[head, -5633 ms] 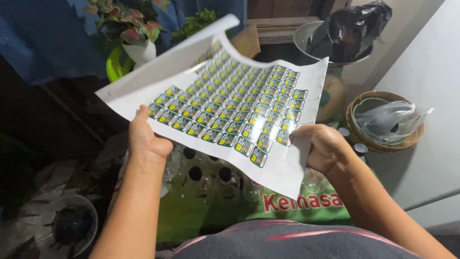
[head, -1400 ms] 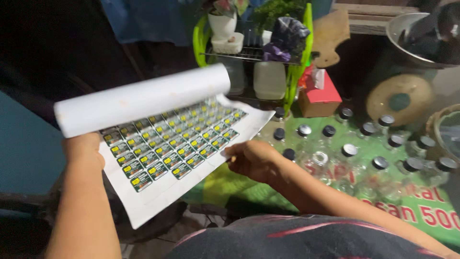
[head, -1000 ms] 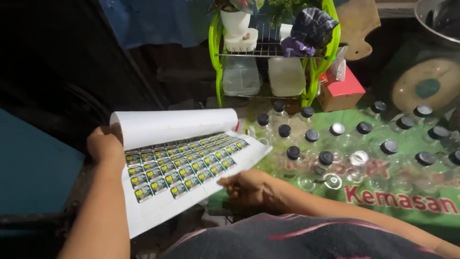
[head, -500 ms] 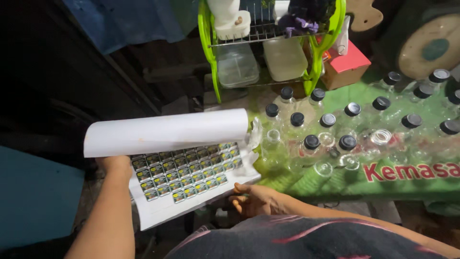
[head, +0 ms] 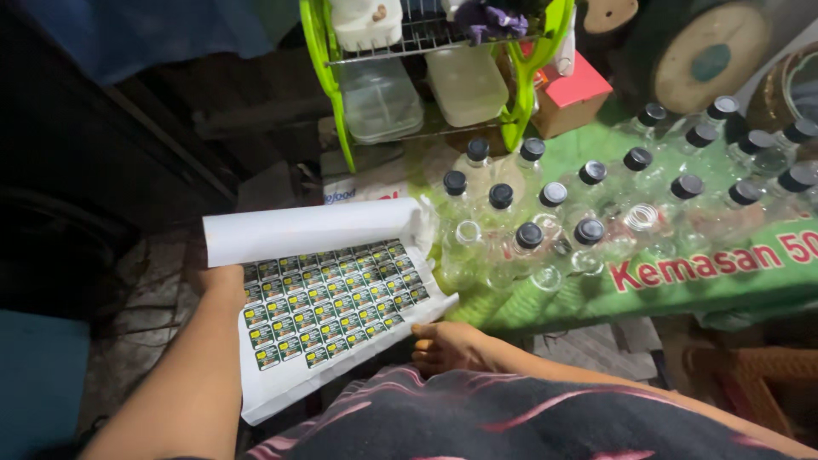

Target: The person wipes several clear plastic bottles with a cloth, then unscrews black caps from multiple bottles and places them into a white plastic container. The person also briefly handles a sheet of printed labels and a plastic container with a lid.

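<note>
White paper sticker sheet [head: 319,319], printed with rows of small green and yellow rectangular labels, lies low at the left of the view, its top part curled over into a loose white roll. Left hand [head: 223,285] grips the sheet's left edge just under that roll, fingers hidden behind the paper. Right hand [head: 447,345] rests near the sheet's lower right corner, fingers loosely bent and holding nothing; whether a fingertip touches the paper I cannot tell. A dark garment with pink streaks [head: 520,422] fills the bottom of the view.

Just right of the sheet stands a crowd of clear plastic bottles [head: 545,238], most with black caps, a few uncapped, set on a green printed banner [head: 682,281] that covers the table. Behind them a lime-green rack with a wire shelf [head: 328,60] carries clear plastic containers [head: 379,98] and a white pot [head: 366,19]. A small red-topped box [head: 575,89] sits beside the rack's right leg, and a round wooden disc with a green centre [head: 711,55] leans at the upper right
</note>
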